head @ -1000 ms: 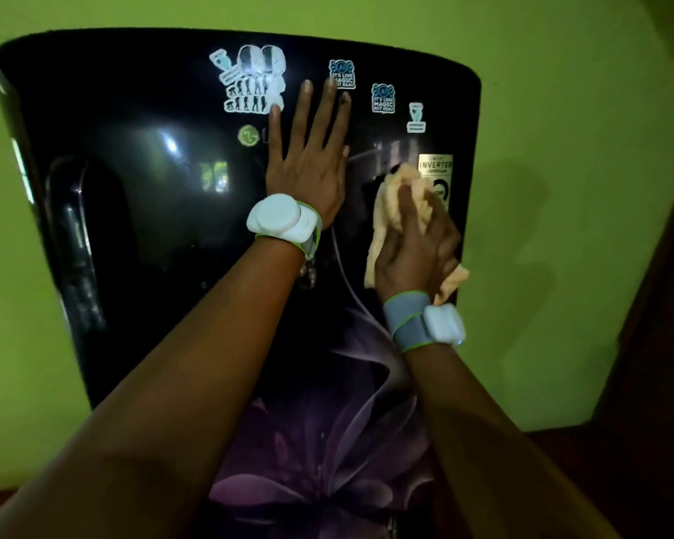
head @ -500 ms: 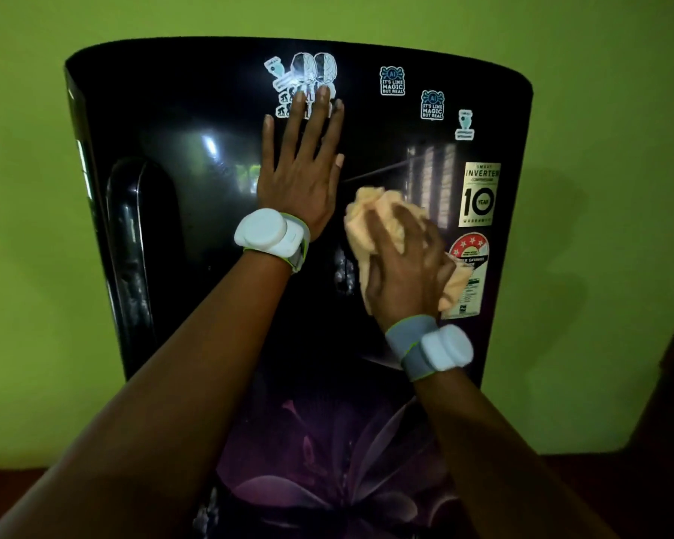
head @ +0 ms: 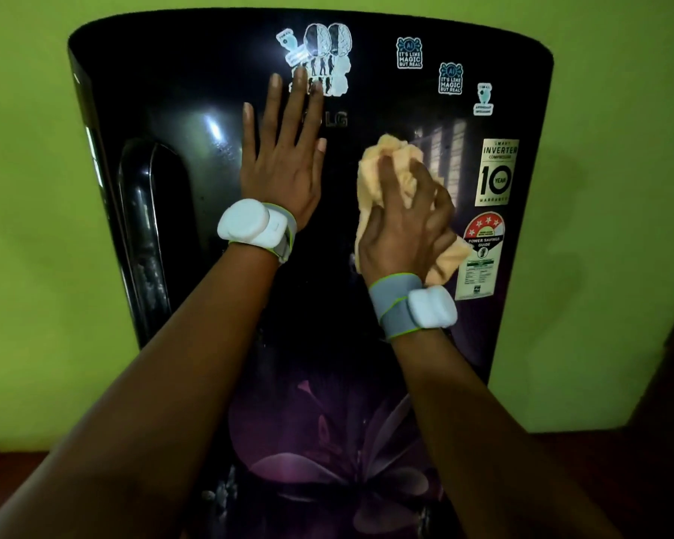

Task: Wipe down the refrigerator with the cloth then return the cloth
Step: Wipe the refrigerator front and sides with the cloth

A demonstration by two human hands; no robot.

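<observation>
The black refrigerator (head: 195, 83) fills the middle of the view, its glossy door printed with purple flowers low down. My right hand (head: 403, 227) grips a crumpled pale orange cloth (head: 390, 165) and presses it against the door, right of centre, beside the warranty labels. My left hand (head: 285, 165) lies flat on the door with fingers spread, fingertips touching the white stickers near the top. Both wrists carry white devices on grey bands.
A recessed door handle (head: 148, 235) runs down the refrigerator's left side. Stickers (head: 409, 52) and an inverter label (head: 495, 173) sit along the top and right of the door. A green wall (head: 619, 188) stands behind, with dark floor along the bottom.
My right hand with the cloth has slid from the door's right edge toward the centre and a little lower. My left hand stays flat on the door. The view has shifted left.
</observation>
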